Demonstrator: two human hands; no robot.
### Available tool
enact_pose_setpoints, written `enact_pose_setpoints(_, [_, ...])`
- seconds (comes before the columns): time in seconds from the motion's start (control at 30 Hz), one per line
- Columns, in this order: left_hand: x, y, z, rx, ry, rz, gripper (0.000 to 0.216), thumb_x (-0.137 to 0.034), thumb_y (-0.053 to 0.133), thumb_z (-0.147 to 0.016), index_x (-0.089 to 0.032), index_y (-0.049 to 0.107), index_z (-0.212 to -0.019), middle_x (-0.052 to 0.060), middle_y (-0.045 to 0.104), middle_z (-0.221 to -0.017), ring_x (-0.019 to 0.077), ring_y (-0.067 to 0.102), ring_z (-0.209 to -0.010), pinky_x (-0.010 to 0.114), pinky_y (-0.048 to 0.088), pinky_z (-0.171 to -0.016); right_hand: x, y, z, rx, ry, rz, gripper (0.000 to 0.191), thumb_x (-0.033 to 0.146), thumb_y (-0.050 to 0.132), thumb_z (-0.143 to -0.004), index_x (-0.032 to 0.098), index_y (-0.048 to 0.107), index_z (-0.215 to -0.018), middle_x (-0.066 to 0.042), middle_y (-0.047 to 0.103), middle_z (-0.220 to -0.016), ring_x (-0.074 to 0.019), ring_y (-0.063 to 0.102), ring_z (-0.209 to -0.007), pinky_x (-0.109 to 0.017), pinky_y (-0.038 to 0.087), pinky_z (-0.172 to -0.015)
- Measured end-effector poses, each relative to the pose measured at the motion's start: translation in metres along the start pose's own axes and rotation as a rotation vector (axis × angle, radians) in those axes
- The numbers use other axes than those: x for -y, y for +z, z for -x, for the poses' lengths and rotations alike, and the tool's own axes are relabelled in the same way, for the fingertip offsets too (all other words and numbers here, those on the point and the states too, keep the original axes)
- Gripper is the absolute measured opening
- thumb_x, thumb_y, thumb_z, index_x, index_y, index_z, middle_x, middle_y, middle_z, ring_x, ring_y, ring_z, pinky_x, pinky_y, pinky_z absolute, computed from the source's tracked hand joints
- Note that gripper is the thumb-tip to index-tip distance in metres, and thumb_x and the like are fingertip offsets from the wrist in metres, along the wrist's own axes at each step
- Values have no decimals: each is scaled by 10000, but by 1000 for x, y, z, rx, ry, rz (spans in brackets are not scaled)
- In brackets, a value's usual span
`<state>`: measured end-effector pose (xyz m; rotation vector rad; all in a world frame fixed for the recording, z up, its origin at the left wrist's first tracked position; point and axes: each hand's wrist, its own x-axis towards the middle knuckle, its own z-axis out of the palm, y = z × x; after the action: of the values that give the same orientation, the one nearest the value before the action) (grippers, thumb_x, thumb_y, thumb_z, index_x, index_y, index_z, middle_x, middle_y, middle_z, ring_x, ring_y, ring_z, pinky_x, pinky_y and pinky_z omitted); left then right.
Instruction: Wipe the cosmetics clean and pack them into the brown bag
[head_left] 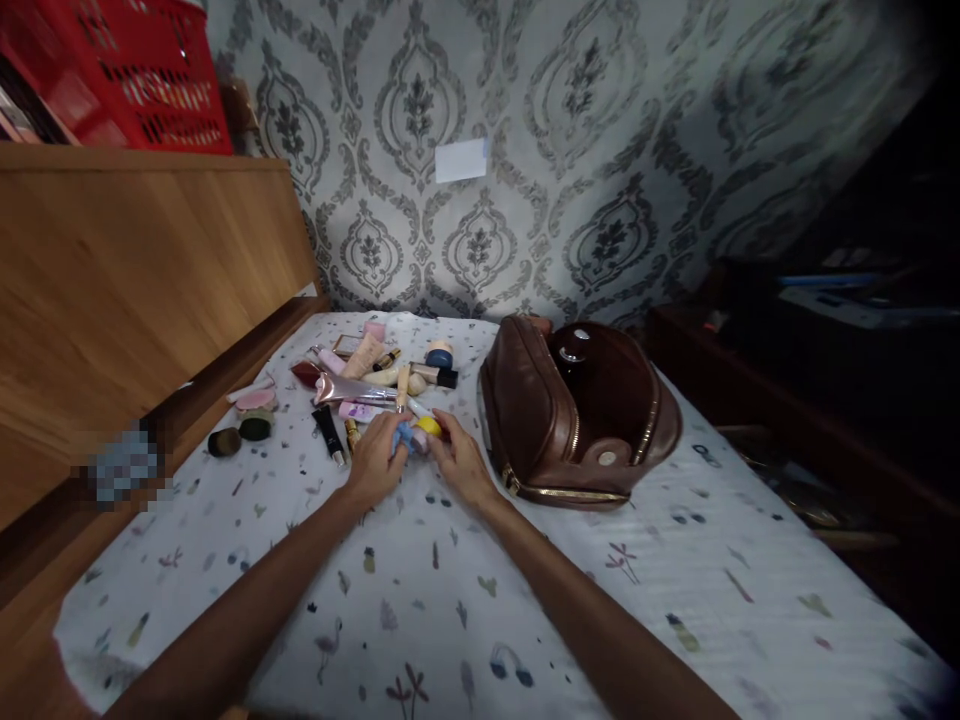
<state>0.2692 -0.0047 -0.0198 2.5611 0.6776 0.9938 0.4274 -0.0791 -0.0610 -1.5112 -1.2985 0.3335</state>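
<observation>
Small blue and yellow item (420,430): mostly covered by the fingers of both hands; its kind could not be told.
Left hand (379,455): palm side hidden; grip closed about the blue part, hold not fully visible.
Right hand (459,462): fingertips met the yellow part; whether pinching or only touching could not be told.
Brown bag (577,415): interior dark; two round lids showed, the rest of the contents hidden.
Cosmetics pile (367,385): labels too small to read.
Red crate (127,70): cut off by the top and left edges.
Headboard patch (124,465): pixelated, unreadable.
Right side of room (862,330): too dark to make out.
</observation>
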Motion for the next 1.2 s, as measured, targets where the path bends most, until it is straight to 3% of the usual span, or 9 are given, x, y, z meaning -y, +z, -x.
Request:
enact_pose_setpoints(0.17, [-4,2,2,174,84,-28,447,-251,471,-905,-167,474,-1345,141,566,-1331,270,540,-1233,420,456,-1033,4,-5,2,35,-16,10,472,329,492,-892,122,529,-1315,-169,640,-1273,-254,616,-1124,-454,466,-1005])
enact_pose_setpoints(0.27, [-3,5,4,217,47,-44,502,-301,527,-902,-149,443,-1373,161,559,-1346,284,543,-1242,430,478,-1017,12,-7,3,50,-40,27,422,306,499,-884,140,551,-1269,-151,655,-1231,-246,613,-1101,-443,465,-994])
enact_pose_setpoints(0.47, [4,9,9,205,21,11,489,-332,524,-927,-163,438,-1378,148,590,-1333,278,567,-1236,443,477,-1028,32,-11,8,18,-43,-100,217,289,516,-882,178,565,-1062,-77,668,-1041,-206,623,-1004,-368,484,-926])
enact_pose_setpoints(0.7, [2,5,8,198,27,70,443,-415,489,-946,-196,500,-1331,119,628,-1296,265,604,-1186,437,478,-1027,37,-13,10,-11,34,-46,126,265,533,-881,210,495,-988,-27,639,-916,-187,616,-875,-321,485,-823])
enact_pose_setpoints(0.9, [-8,0,3,277,-37,124,458,-502,458,-940,-181,553,-1253,110,671,-1226,272,638,-1112,421,492,-983,42,-18,11,-12,71,15,136,252,552,-891,228,496,-1012,-16,646,-927,-191,610,-901,-304,460,-818])
enact_pose_setpoints(1.03, [-11,0,-1,249,-89,134,447,-521,418,-946,-174,580,-1177,88,707,-1117,245,668,-975,365,521,-898,44,-23,11,0,80,32,97,246,573,-889,240,538,-980,-9,667,-931,-188,608,-912,-291,453,-819])
enact_pose_setpoints(1.2, [-13,2,-3,189,-94,99,416,-500,407,-946,-181,597,-1133,69,718,-1040,234,666,-965,337,522,-866,48,-27,11,0,73,16,141,236,593,-862,230,597,-1002,-18,697,-956,-198,625,-944,-296,459,-842])
